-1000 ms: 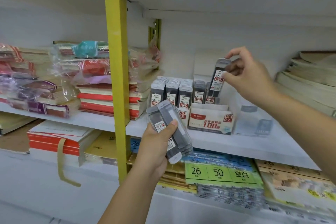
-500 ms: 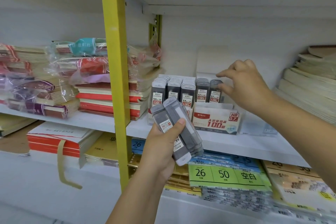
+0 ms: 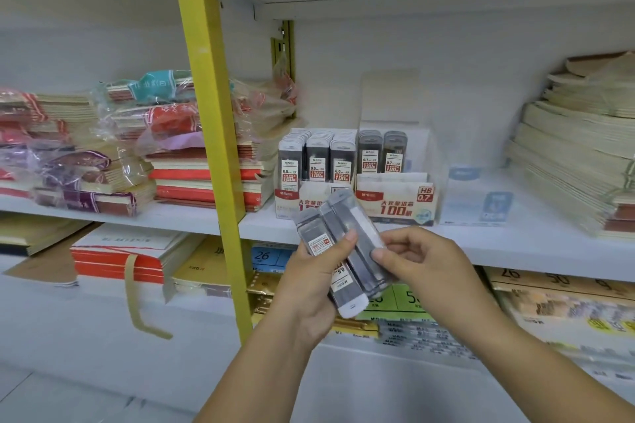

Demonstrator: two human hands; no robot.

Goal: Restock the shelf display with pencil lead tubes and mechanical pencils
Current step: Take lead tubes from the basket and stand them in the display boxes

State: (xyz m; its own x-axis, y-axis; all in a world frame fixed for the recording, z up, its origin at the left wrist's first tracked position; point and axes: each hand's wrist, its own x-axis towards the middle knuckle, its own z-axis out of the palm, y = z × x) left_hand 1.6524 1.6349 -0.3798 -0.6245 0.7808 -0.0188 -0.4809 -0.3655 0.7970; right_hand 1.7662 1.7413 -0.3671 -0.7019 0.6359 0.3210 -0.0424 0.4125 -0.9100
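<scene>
Grey lead tubes (image 3: 340, 220) slant up-left, gripped in your left hand (image 3: 309, 292), your right hand (image 3: 426, 268) pinching the rightmost one, display box (image 3: 395, 206) just above.

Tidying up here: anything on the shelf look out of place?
The 0.7 box holds tubes only on its left; its right side is empty, unlike the full 0.5 box. A tan strap dangles off the lower book bundle.
</scene>
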